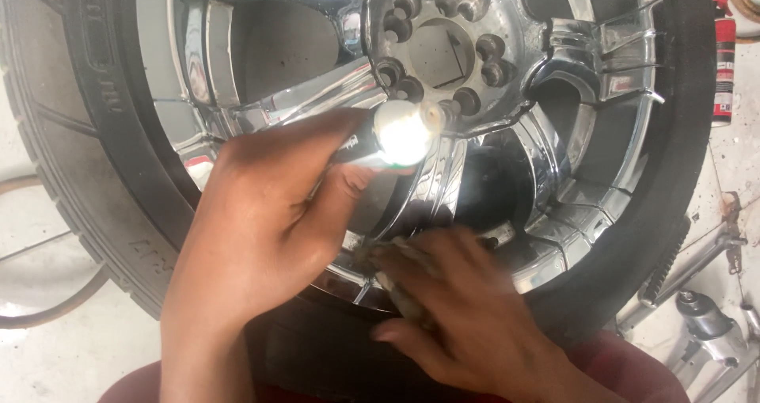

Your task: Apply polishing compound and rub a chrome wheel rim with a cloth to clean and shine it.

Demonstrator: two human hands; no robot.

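One tyre (95, 157), black with a deep tread, fills most of the head view and lies flat with one chromed wheel (554, 173) mounted in it. The wheel has broad mirror-bright spokes and a central hub (443, 55) with a round bore; around the bore a ring of lug holes is visible, nine of them countable, the rest hidden. Two hands work over the near side of the wheel. The left hand (261, 229) is raised above a spoke, its grip closed around one small dark tube (368, 142) whose pale round end glares white toward the camera; what the tube contains cannot be told. The right hand (467, 308) lies lower, at the inner edge of the wheel near the tyre bead, its grip pressed onto one dull, crumpled cloth (396, 280) that touches the chrome; the hand is motion-blurred, so finger positions are not clear. The tyre rests on a pale concrete floor (47, 347), worn and stained. At the left a thin curved band (55, 308) lies on the floor beside the tyre. At the right edge, one red spray can (724, 62) stands well apart from the wheel, and below it a cluster of bare metal tool parts (704, 316) lies on the floor, partly cut off by the frame. A dark red garment (625, 363) shows at the bottom edge.
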